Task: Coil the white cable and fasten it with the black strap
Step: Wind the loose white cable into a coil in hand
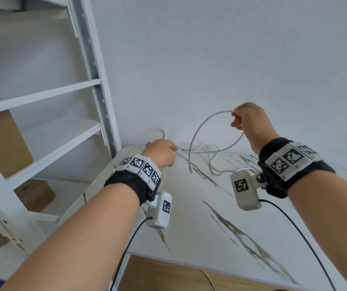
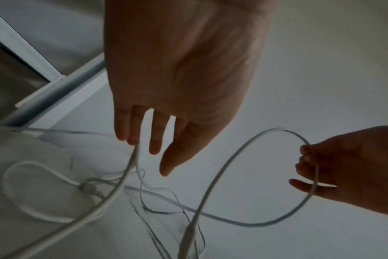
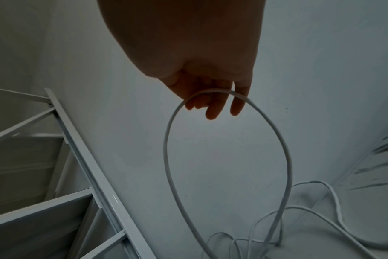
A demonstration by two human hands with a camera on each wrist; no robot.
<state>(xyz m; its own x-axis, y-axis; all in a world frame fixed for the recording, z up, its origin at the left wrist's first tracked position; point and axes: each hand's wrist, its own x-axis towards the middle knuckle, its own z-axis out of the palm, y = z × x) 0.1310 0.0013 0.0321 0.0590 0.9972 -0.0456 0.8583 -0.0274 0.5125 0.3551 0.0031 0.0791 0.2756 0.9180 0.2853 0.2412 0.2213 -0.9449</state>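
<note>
right hand [image 1: 250, 122] at 2 o'clock of left hand [image 1: 160, 153], fingers curled, pinching cable [image 3: 165, 149] high to shape a loop | left fingers [image 2: 155, 140] nearly straight, tips touching cable, steadying it | slack on table [image 1: 252, 227], 12 o'clock edge | strap unseen

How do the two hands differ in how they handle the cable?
The right hand is raised, the left hand low by the table. The right hand's fingers curl round a loop of cable; the left hand's are fairly straight, cable at their tips, grip unclear. Both touch the same cable.
</note>
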